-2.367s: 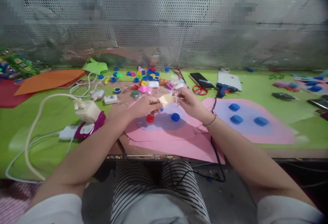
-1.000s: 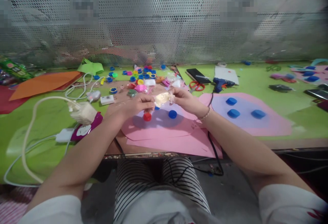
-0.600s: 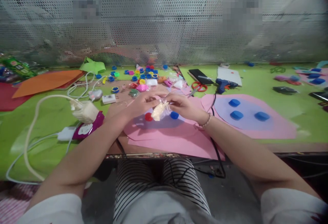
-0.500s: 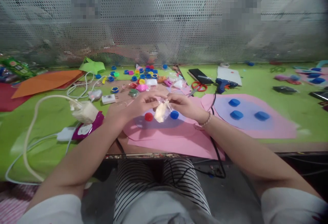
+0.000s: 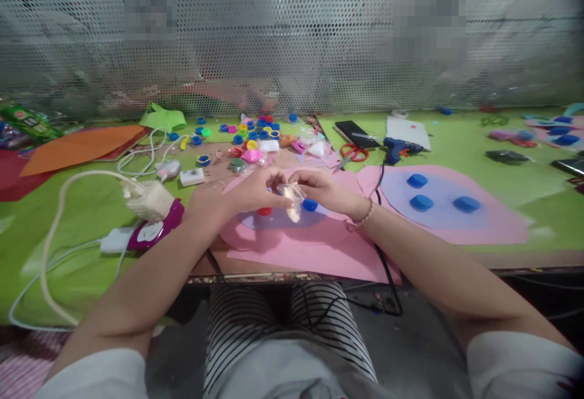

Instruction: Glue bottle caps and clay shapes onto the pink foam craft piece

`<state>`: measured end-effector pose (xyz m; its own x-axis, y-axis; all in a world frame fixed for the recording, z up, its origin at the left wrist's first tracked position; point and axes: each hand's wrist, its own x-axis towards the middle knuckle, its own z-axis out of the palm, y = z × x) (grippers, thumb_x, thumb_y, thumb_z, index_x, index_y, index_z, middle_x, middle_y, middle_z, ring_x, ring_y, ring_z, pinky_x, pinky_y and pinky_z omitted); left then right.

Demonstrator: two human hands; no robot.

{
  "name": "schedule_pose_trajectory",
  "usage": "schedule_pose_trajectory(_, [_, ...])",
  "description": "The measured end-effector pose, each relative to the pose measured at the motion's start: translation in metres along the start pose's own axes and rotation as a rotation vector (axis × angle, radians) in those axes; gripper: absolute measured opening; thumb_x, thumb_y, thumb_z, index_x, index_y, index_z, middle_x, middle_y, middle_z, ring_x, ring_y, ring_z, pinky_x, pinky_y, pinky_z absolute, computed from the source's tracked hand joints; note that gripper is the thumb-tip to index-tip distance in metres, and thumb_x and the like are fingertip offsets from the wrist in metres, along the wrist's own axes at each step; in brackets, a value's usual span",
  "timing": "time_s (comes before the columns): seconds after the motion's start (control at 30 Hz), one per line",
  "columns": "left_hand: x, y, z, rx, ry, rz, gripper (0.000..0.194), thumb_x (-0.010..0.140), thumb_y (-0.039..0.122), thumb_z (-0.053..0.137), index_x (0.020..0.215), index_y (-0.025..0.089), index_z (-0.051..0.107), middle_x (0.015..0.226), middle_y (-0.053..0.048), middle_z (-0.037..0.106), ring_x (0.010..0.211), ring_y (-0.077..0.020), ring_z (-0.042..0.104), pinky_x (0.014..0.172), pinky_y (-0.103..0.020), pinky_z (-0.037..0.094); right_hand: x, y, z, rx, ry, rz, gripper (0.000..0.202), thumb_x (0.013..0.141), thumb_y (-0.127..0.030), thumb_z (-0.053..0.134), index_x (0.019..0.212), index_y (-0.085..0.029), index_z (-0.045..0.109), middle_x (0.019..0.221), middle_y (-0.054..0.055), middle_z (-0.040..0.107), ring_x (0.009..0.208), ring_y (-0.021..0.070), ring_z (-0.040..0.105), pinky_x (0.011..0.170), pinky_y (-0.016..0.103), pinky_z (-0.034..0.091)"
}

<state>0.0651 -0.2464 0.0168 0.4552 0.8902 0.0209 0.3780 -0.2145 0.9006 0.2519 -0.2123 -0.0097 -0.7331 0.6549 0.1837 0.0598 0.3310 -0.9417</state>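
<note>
A small clear bag with cream-coloured stuff in it (image 5: 293, 203) hangs between both hands. My left hand (image 5: 261, 189) pinches its left side, fingers curled. My right hand (image 5: 320, 190), with a beaded bracelet at the wrist, is closed on its upper right edge. Beneath them lies a pink paper shape (image 5: 283, 240) with a lilac patch. A red cap (image 5: 264, 211), partly covered by my left hand, and a blue cap (image 5: 310, 205) rest on that patch.
Right of the hands, a second pink sheet (image 5: 502, 228) carries blue caps. Behind are orange-handled scissors (image 5: 354, 152), a phone (image 5: 356, 134), a blue glue gun (image 5: 401, 149) and scattered caps. A purple power strip (image 5: 157, 228) with white cables sits at the left.
My left hand has shifted its hold down along the bag's side and now partly covers the red cap. The bag has turned and looks narrower.
</note>
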Motion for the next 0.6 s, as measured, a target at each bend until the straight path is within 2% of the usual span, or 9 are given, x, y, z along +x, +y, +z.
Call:
schedule_pose_trajectory(0.07, [0.000, -0.002, -0.001, 0.049, 0.007, -0.004, 0.028, 0.059, 0.024, 0.069, 0.075, 0.017, 0.048, 0.066, 0.004, 0.048, 0.060, -0.0077, 0.046, 0.053, -0.022, 0.036, 0.000, 0.001, 0.001, 0.003, -0.007, 0.001, 0.014, 0.082, -0.031, 0.054, 0.081, -0.017, 0.055, 0.074, -0.001, 0.052, 0.064, 0.0084, 0.047, 0.061, 0.024, 0.041])
schedule_pose_trajectory(0.2, [0.000, -0.006, -0.004, 0.124, -0.053, 0.030, 0.019, 0.063, 0.025, 0.065, 0.068, 0.017, 0.048, 0.061, 0.004, 0.046, 0.054, -0.0064, 0.041, 0.049, -0.021, 0.032, 0.000, 0.001, 0.002, -0.014, -0.026, 0.006, 0.016, 0.082, -0.031, 0.054, 0.083, -0.016, 0.057, 0.074, -0.001, 0.052, 0.063, 0.0080, 0.046, 0.059, 0.023, 0.039])
schedule_pose_trajectory(0.3, [-0.001, -0.002, -0.005, 0.183, -0.062, 0.022, 0.017, 0.066, 0.025, 0.063, 0.066, 0.017, 0.048, 0.058, 0.004, 0.044, 0.052, -0.0059, 0.038, 0.049, -0.022, 0.030, -0.001, 0.000, 0.002, -0.012, -0.028, 0.013, 0.018, 0.083, -0.033, 0.053, 0.082, -0.015, 0.056, 0.070, -0.001, 0.050, 0.060, 0.0075, 0.043, 0.056, 0.023, 0.037])
schedule_pose_trajectory(0.47, [-0.002, 0.003, -0.003, 0.243, 0.030, 0.104, 0.022, 0.066, 0.023, 0.063, 0.063, 0.017, 0.042, 0.061, 0.004, 0.042, 0.056, -0.0066, 0.038, 0.052, -0.021, 0.032, 0.000, 0.001, -0.001, 0.027, 0.078, 0.013, 0.021, 0.081, -0.037, 0.055, 0.076, -0.016, 0.053, 0.064, -0.004, 0.045, 0.057, 0.0068, 0.042, 0.054, 0.022, 0.038])
schedule_pose_trajectory(0.6, [0.001, -0.004, -0.002, 0.244, 0.139, 0.286, 0.027, 0.067, 0.023, 0.065, 0.061, 0.017, 0.039, 0.073, 0.001, 0.048, 0.067, -0.0092, 0.045, 0.061, -0.023, 0.039, 0.002, 0.005, -0.008, 0.180, 0.190, 0.052, 0.027, 0.079, -0.043, 0.057, 0.076, -0.017, 0.051, 0.070, -0.002, 0.051, 0.060, 0.0072, 0.049, 0.060, 0.024, 0.046])
